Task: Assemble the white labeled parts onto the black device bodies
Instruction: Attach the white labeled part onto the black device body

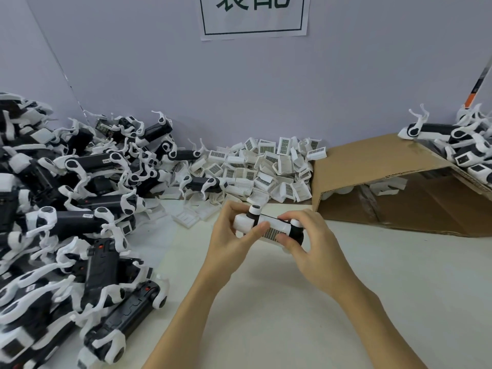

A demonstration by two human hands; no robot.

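Two hands, left hand (231, 230) and right hand (310, 241), pinch one black plastic device body (295, 231) with one white labeled rectangular part (274, 230) on it.

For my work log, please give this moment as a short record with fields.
left hand: grips the device at its left end
right hand: pinches the device at its right end
label part: on the device, under both thumbs
device pile: left on the table
label part pile: at the wall, centre
cardboard box: right, on its side
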